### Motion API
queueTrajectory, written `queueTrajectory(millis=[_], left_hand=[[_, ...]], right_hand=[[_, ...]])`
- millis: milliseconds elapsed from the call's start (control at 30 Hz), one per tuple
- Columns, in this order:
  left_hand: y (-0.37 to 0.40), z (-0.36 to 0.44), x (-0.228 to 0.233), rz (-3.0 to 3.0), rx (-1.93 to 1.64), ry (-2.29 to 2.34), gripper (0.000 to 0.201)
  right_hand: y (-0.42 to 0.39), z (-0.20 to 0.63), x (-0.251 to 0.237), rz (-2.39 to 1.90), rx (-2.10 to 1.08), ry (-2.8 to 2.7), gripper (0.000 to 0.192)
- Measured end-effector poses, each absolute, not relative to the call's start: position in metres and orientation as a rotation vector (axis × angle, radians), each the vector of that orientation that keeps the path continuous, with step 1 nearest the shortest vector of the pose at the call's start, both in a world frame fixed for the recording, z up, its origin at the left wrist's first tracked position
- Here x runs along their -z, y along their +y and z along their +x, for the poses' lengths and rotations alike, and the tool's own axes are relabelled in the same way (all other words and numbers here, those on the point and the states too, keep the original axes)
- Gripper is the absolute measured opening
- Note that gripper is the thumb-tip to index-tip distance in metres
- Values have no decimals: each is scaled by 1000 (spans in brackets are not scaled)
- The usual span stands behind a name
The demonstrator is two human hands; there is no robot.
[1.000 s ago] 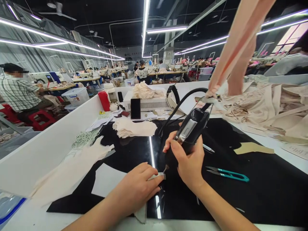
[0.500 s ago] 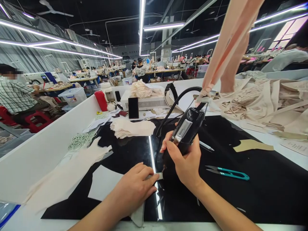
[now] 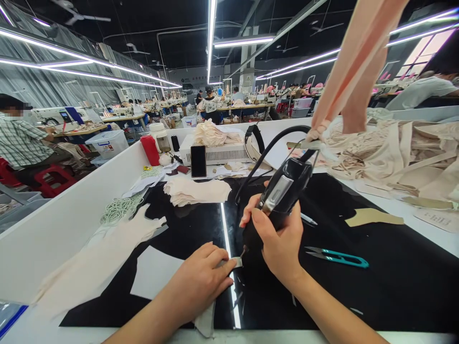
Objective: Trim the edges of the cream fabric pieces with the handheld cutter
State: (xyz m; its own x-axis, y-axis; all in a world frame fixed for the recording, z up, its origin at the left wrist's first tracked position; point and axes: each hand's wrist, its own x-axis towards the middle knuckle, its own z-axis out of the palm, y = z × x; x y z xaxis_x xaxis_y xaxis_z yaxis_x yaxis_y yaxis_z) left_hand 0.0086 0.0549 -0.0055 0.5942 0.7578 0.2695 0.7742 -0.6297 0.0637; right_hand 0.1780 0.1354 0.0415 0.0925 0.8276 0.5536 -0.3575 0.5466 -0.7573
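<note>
So the right hand (image 3: 278, 239) is wrapped tight around a chunky black handheld tool (image 3: 281, 198), fingers closed on the body, with its thin tip (image 3: 245, 250) angled down toward the near middle of the desk (image 3: 376, 296). A black cord (image 3: 267, 153) loops off the far end of the tool toward the back. The tip sits right at the edge of a small pale fabric strip (image 3: 234, 262), and the left hand (image 3: 199, 282) is pressed flat on that strip, fingertips together pinning it to the glossy black surface. The strip runs under the hand and its tail (image 3: 206, 322) pokes out at the near edge of the desk.

Just to the right of the right hand there's a pair of teal thread snips (image 3: 337, 258) lying flat, apart from everything else. Further back, a stack of cream fabric pieces (image 3: 197, 191) sits left of the bright light reflection, with a coil of pale cord (image 3: 120, 208) off to the left by the white side wall. A phone (image 3: 198, 161) stands upright against a white box (image 3: 222, 153) at the far end, red bottle (image 3: 150, 149) left of that. Big heap of beige fabric (image 3: 394, 153) on the far right. Another person in a checked shirt (image 3: 19, 141) sits at a different desk way off left.
</note>
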Motion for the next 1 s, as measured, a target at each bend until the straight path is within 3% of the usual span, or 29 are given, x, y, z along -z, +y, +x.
queueTrajectory(millis=[1000], left_hand=[[50,-1,5,-2825,594,-1347,25]], right_hand=[[124,182,-45,-571,-894,-1197,28]])
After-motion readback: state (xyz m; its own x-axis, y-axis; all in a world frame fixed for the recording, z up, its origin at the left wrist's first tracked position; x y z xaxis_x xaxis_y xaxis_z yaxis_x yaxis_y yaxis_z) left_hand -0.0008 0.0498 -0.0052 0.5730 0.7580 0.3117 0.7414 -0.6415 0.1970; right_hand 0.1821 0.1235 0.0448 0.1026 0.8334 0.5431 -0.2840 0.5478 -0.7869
